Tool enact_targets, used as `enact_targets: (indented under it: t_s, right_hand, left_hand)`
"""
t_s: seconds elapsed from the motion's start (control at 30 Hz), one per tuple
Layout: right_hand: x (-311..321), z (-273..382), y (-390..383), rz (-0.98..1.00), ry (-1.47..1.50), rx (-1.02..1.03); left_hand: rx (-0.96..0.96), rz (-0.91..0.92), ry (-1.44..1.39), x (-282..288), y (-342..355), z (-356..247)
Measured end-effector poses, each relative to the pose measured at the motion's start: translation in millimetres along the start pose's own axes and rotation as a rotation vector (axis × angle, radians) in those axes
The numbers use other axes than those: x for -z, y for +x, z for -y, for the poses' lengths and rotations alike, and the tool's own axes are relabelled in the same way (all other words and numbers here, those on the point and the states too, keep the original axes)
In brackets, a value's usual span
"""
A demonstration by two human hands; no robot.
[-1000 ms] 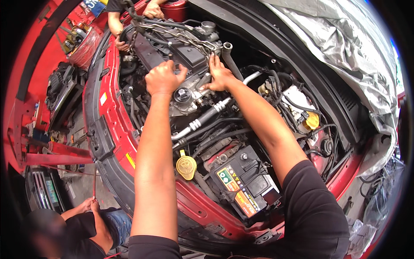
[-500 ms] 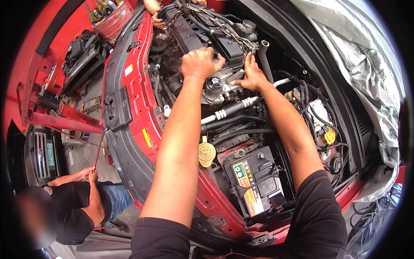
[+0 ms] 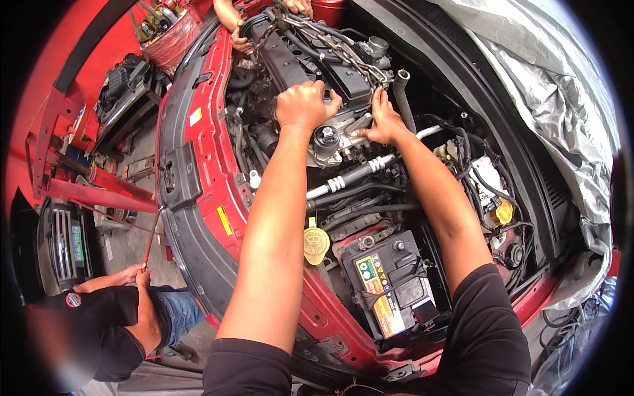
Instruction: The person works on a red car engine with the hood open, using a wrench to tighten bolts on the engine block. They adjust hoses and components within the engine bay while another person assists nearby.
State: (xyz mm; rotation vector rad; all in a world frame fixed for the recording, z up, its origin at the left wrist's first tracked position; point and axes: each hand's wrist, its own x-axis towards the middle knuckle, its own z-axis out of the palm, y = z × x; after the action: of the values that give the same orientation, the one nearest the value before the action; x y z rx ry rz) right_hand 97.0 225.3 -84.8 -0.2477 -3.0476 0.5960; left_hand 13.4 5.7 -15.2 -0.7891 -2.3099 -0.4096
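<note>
A car engine with a dark top cover sits in the bay of a red car, a steel chain running across its top. My left hand is closed on the engine's near end, thumb stretched to the right; its fingertips are hidden. Against the engine's right side lies my right hand, fingers extended and thumb spread, close to the chain's near end. A round black cap is between and just below my hands. Another person's hands touch the engine's far end.
Nearer me are a battery and a yellow reservoir cap. A black hose stands by my right hand. At lower left, a co-worker grips a long bar beside a red steel frame. A silver cover drapes the right side.
The whole view has shifted slightly, so the engine bay appears a little lower. Both my hands keep their places on the engine. The co-worker still grips the bar.
</note>
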Motion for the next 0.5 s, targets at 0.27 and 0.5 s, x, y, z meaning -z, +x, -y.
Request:
enact_targets:
  t_s: [0.27,0.5]
  right_hand:
    - [-1.4,-2.3,-1.3,-0.001,0.014,0.01]
    - [2.8,4.3,-9.0,-0.007,0.008,0.021]
  left_hand:
    - [-0.029,-0.014,0.044,3.3,-1.6,-3.8]
    - [-0.005,0.0,0.025,4.9,-3.9,-2.9]
